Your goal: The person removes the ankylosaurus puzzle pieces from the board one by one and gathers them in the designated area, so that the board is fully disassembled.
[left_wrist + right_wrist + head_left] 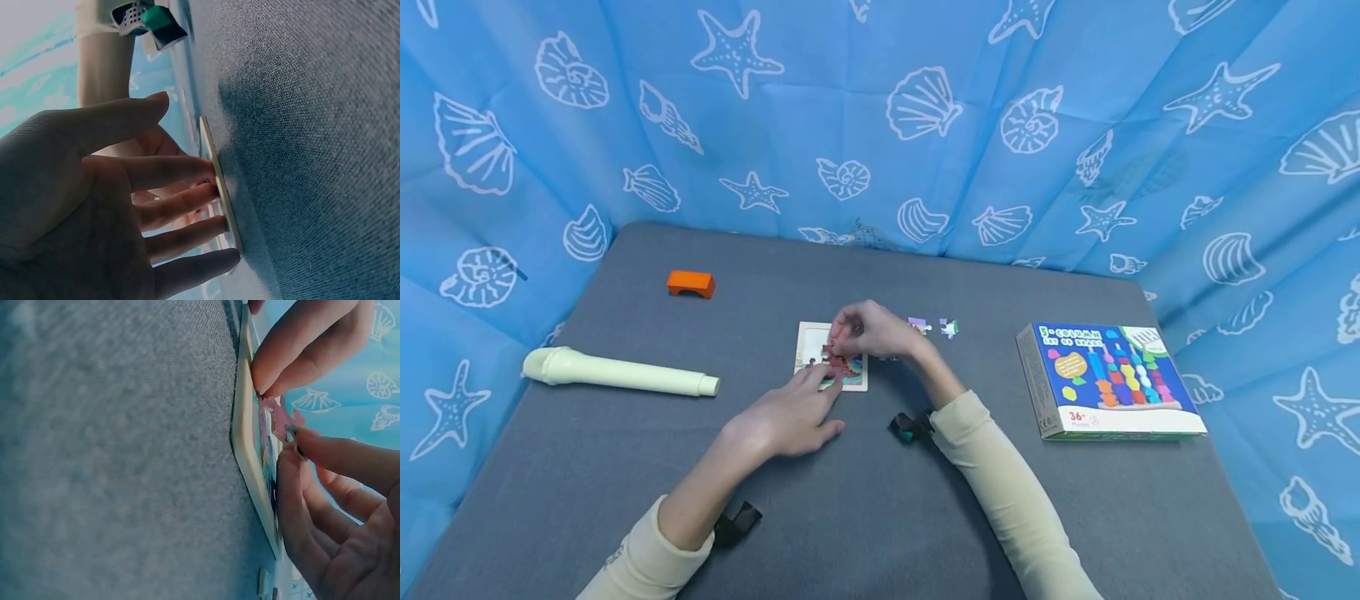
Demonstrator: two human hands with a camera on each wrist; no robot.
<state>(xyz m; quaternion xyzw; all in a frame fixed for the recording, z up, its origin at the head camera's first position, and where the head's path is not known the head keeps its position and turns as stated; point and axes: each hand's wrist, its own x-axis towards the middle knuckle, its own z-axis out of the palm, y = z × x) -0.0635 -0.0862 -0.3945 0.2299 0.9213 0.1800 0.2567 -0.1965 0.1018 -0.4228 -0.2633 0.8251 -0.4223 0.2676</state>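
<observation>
A small jigsaw puzzle board (812, 337) with a pale frame lies flat on the table, partly covered by both hands. Between thumb and fingertips, my right hand (880, 331) pinches a reddish jigsaw piece (284, 422), which is tilted up from the board in the right wrist view. My left hand (793, 417) has its fingers extended, fingertips touching the board's near left part and some pieces on it. In the left wrist view the left fingers (181, 203) reach the board's edge (228, 206). Coloured pieces sit in the board's right part.
Loose jigsaw pieces (919, 326) lie right of the board, another loose piece (950, 328) beside them. A boxed bead set (1112, 383) stands farther right. To the left are a pale green toy microphone (625, 372) and an orange arch block (691, 283). A patterned blue curtain (880, 125) surrounds the table.
</observation>
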